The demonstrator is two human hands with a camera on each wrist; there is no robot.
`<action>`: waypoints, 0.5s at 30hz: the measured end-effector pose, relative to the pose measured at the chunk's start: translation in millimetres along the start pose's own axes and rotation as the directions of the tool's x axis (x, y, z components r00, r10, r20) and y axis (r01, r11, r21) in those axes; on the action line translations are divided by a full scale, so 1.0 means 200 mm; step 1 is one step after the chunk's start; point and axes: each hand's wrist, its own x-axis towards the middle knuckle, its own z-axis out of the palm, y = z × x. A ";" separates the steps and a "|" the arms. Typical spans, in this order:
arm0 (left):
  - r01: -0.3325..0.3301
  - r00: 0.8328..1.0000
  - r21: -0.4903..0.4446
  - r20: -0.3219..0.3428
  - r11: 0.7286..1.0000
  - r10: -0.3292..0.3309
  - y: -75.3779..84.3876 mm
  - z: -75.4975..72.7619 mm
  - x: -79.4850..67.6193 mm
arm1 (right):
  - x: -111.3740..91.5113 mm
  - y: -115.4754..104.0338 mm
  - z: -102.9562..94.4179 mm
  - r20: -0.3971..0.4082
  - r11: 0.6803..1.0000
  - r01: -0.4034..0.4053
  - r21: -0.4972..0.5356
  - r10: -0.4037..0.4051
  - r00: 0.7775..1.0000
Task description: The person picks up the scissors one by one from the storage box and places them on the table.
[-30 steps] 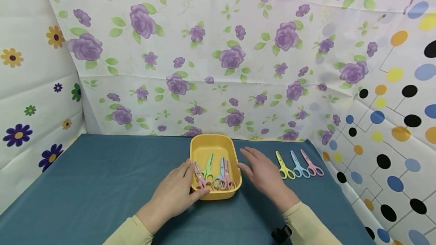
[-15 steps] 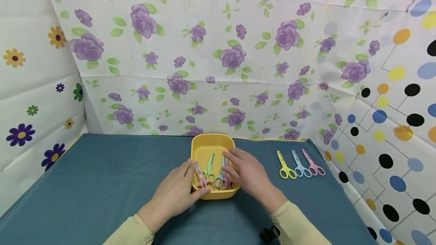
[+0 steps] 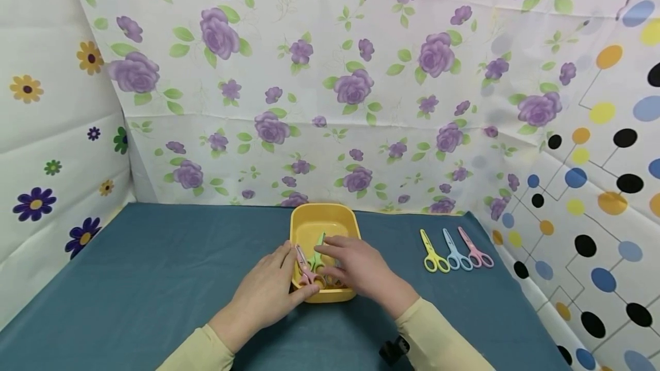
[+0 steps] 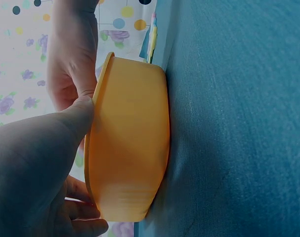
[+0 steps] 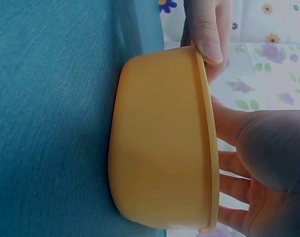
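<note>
A yellow plastic bin (image 3: 327,209) stands on the blue-green cloth. My left hand (image 3: 265,285) grips its near left corner, the thumb over the front rim and the fingers along the left side. Inside lie children's scissors: a pink pair (image 3: 307,271) at the left and a green pair (image 3: 317,255) beside it. More scissors to their right are mostly hidden under my right hand (image 3: 367,271). That hand is over the bin's right half, its fingers spread and reaching inward above the scissors. In the right wrist view its fingertips disappear behind the rim.
To the right, a row of scissors lies on the cloth (image 3: 170,279): yellow (image 3: 434,253), light blue (image 3: 456,252) and pink (image 3: 474,249). A floral sheet (image 3: 319,102) hangs behind, with a dotted sheet (image 3: 593,199) at the right.
My right hand has moved left from beside the bin to over its inside, covering the blue and pink scissors there. The left hand has stayed at the corner.
</note>
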 end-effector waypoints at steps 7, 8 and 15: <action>0.006 1.000 -0.003 0.012 1.000 -0.006 0.00 0.00 0.00 | 0.03 -0.01 0.01 0.064 0.999 0.011 0.045 -0.014 0.998; 0.008 1.000 -0.005 0.013 1.000 -0.008 0.00 0.00 -0.01 | 0.04 -0.01 0.01 0.074 0.999 0.011 0.052 -0.015 0.997; 0.007 1.000 -0.015 0.015 1.000 -0.007 0.00 -0.01 -0.01 | 0.07 -0.02 0.03 0.155 0.996 0.013 0.091 -0.027 0.988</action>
